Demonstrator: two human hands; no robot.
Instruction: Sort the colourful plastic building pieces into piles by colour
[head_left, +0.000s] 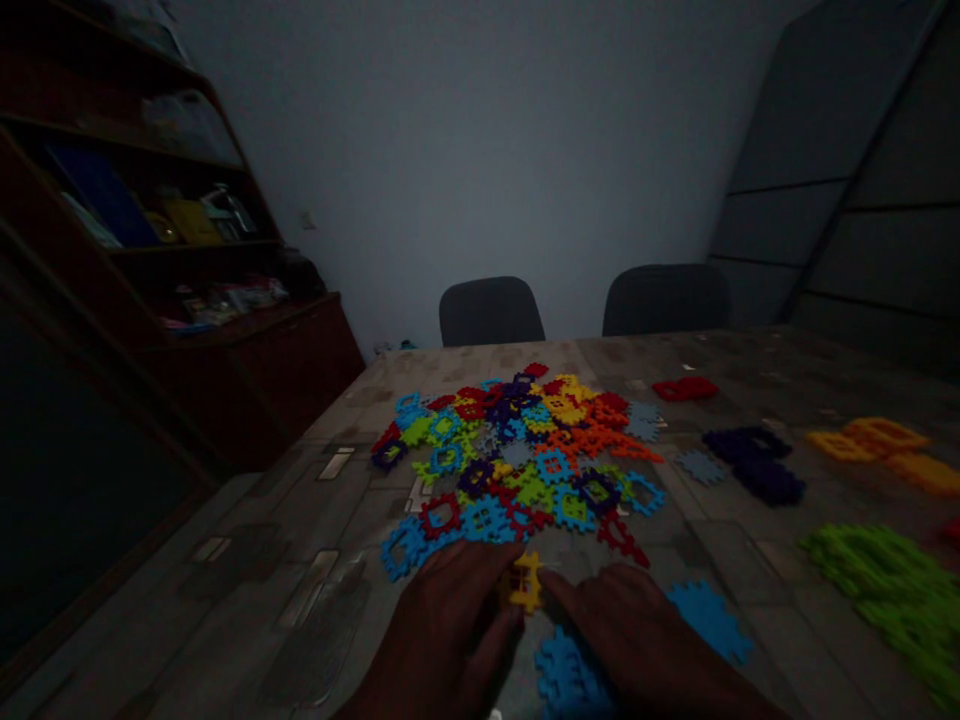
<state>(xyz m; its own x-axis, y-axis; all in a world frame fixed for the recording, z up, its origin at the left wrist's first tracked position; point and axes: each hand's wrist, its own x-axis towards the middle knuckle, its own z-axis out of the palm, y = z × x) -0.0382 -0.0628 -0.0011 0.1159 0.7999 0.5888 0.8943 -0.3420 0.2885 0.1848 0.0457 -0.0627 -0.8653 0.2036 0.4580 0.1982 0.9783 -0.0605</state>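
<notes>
A small yellow toothed building tile [527,582] with a windowed middle is between my two hands at the table's near side. My left hand [454,615] is closed on its left edge, index finger above and thumb below. From the other side, a fingertip of my right hand [626,625] meets the tile's right edge; its other fingers are curled and partly hidden. Partly under my right hand are blue toothed tiles [566,675]. Another blue tile [709,620] lies just right of that hand. Beyond my hands spreads a mixed pile of coloured tiles [517,455].
Sorted groups lie on the right: green tiles [885,580], dark purple tiles [757,460], orange-yellow tiles [877,440] and red tiles [685,388]. A patterned cloth covers the table [247,570]. Two chairs [491,310] stand behind it; shelves [150,245] rise at the left.
</notes>
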